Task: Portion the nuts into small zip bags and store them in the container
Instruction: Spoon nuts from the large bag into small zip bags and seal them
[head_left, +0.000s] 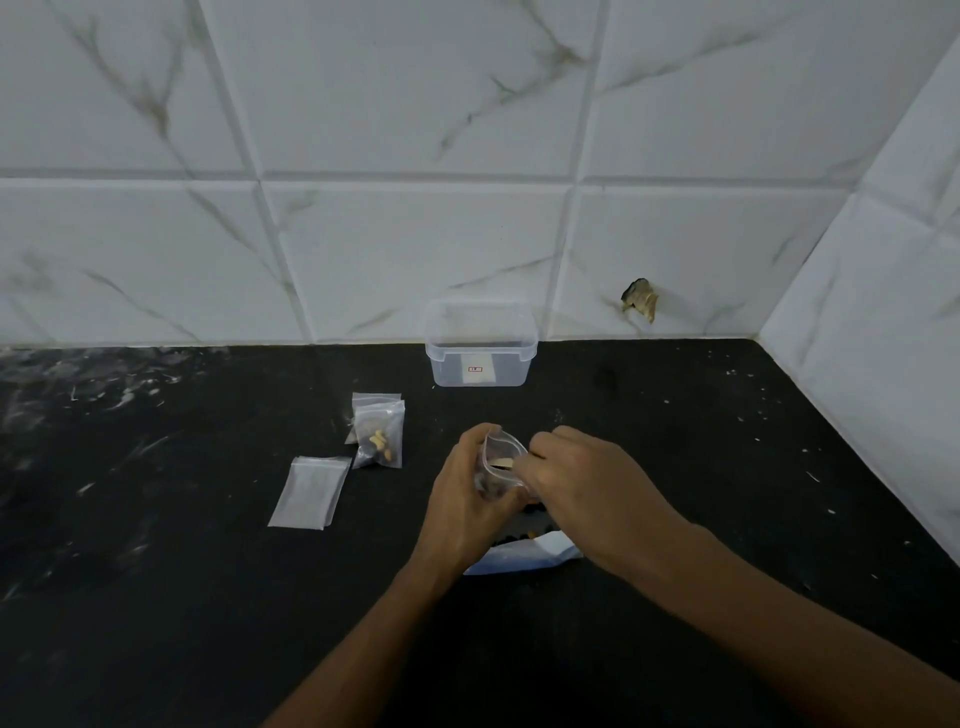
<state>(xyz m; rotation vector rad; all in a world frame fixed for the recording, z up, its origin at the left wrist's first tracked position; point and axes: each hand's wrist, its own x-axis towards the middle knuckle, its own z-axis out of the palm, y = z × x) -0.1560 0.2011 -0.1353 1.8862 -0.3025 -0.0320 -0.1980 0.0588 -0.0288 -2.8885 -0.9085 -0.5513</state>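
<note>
My left hand (467, 493) grips a small clear zip bag (500, 457) upright, its mouth open. My right hand (582, 478) pinches something at the bag's mouth; a pale nut shows just inside. Beneath both hands lies the supply packet of nuts (524, 556), white and blue, mostly hidden. Two filled zip bags (379, 436) with pale and dark nuts lie to the left. An empty flat zip bag (310, 491) lies further left. A clear plastic container (480, 345) without a lid stands open at the back against the wall.
The black stone counter (701, 441) is speckled with white marks. White marbled tile walls (467, 156) close off the back and the right side, forming a corner. A chipped hole (641, 299) shows in the back wall.
</note>
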